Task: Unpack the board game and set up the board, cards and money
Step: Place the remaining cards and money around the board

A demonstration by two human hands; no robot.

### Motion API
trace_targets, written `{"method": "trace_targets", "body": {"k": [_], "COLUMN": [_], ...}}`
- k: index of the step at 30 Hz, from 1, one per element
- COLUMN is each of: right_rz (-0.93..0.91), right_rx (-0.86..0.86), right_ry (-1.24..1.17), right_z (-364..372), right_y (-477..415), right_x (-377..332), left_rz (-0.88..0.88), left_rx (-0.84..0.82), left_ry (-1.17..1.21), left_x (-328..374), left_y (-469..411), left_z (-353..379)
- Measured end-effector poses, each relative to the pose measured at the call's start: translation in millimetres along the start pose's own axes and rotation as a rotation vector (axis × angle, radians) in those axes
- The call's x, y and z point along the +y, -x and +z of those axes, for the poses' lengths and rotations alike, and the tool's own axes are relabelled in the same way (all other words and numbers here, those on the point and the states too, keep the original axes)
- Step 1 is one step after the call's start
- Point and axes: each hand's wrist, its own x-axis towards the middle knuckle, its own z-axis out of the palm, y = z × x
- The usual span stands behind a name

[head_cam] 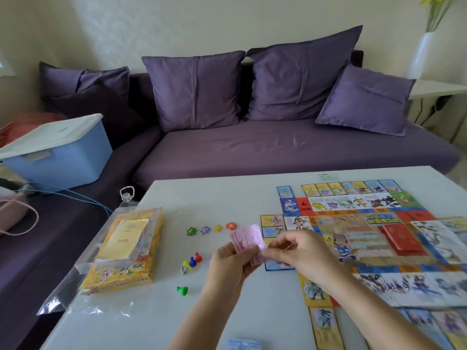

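The colourful game board (374,238) lies unfolded on the right of the white table (214,193), with property cards (321,322) lined along its edges. A red card stack (404,238) sits on the board's middle. My left hand (230,261) grips a wad of pink paper money (246,237) above the table. My right hand (300,248) pinches the right end of that wad. The yellow game box (126,251) lies at the left with a yellow rules sheet (123,238) on it.
Several star tokens (211,229), coloured pawns (192,261), a die (184,270) and a green pawn (182,290) lie between box and board. Clear plastic wrap (63,299) hangs off the left edge. Blue notes (243,344) sit near me. A purple sofa (278,145) and a blue bin (58,152) lie beyond.
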Motion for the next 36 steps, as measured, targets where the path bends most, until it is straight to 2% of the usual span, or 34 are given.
{"method": "trace_targets", "body": {"k": [5, 10, 18, 24, 29, 36], "right_rz": [-0.003, -0.025, 0.003, 0.091, 0.170, 0.161], "right_rx": [0.196, 0.219, 0.120, 0.012, -0.119, -0.104], "right_ry": [-0.014, 0.037, 0.121, 0.364, 0.406, 0.427], "right_z": [-9.8, -29.4, -91.1, -155.2, -176.7, -172.3], "right_y": [33.2, 60.0, 99.1, 130.9, 156.0, 166.8], "right_x": [11.7, 22.6, 36.5, 59.6, 97.5, 108.7], "left_rz": [0.010, -0.047, -0.096, -0.187, -0.276, -0.388], "left_rx": [-0.014, -0.018, -0.066, -0.212, -0.279, -0.264], "left_ry": [0.087, 0.073, -0.071, -0.440, -0.714, -0.601], "left_x": [-24.9, -42.4, -56.3, -87.4, -119.6, -124.7], "left_y": [22.6, 41.7, 65.8, 81.6, 91.7, 107.2], "left_z": [27.6, 49.4, 88.9, 107.0, 112.2, 120.7]}}
